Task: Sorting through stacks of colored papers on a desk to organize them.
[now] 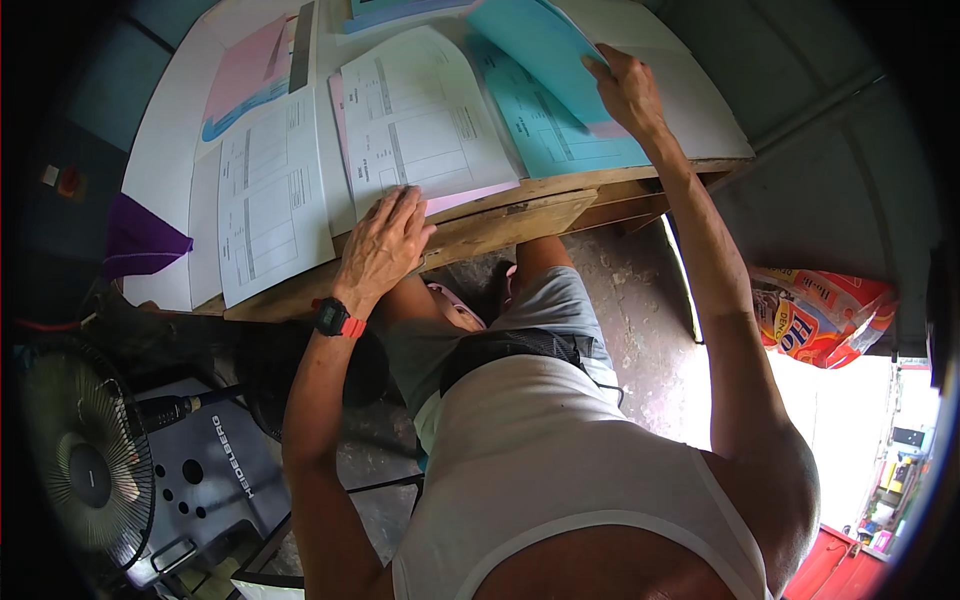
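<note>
Between the thumb and fingers of my right hand (628, 84) is the edge of a lifted teal sheet (536, 56), its body curling above a flat teal printed form (547, 142). A pinkish corner shows under the lifted sheet, near my wrist. My left hand (386, 240), palm down with a watch on its wrist, rests on the lower edge of a white printed form (427, 112). Pink paper (472, 196) peeks out from beneath that form. Another white printed form (270, 202) lies farther left on the table.
Pink and blue papers (247, 67) lie at the table's far left. The wooden table edge (517, 217) runs above my knees. A purple cloth (146, 236) hangs at the left corner, above an electric fan (90, 472) and a Heidelberg machine (217, 457). A red plastic bag (825, 315) is at right.
</note>
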`<state>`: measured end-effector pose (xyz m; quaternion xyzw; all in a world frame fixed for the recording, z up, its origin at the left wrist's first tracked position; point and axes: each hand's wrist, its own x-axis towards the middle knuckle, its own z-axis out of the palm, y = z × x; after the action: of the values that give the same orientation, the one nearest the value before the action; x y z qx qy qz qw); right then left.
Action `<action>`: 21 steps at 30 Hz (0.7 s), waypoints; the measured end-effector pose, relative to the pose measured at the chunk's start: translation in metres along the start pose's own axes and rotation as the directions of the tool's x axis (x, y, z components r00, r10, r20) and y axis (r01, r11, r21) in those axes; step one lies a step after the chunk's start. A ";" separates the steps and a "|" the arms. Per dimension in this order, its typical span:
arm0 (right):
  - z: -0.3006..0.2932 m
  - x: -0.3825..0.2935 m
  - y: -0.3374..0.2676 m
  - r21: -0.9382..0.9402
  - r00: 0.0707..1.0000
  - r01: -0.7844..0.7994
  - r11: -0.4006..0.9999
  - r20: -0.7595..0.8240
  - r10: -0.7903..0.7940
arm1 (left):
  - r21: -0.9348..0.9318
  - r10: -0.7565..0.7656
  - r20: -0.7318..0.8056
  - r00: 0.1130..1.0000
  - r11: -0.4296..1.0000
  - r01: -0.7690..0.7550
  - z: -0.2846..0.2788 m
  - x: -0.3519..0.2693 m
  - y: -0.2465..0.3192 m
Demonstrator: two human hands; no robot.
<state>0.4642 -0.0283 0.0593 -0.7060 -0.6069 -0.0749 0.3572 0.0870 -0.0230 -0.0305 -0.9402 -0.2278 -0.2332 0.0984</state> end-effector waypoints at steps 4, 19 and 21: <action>0.020 0.024 -0.041 -0.124 0.997 -0.012 0.992 -0.074 0.003 | 0.092 0.085 -0.036 0.996 0.993 -0.081 0.008 -0.006 -0.005; 0.092 -0.084 -0.114 0.013 0.713 0.617 0.787 0.413 -0.566 | 0.001 -0.091 -0.099 0.991 0.996 0.092 0.004 0.000 0.001; 0.084 -0.081 -0.113 0.018 0.713 0.576 0.817 0.477 -0.514 | 0.029 -0.083 -0.140 0.987 0.996 0.088 -0.002 0.003 0.000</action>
<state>0.3133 -0.0420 0.0007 -0.5139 -0.8485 -0.0472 0.1168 0.0889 -0.0225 -0.0273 -0.9093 -0.2644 -0.2979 0.1201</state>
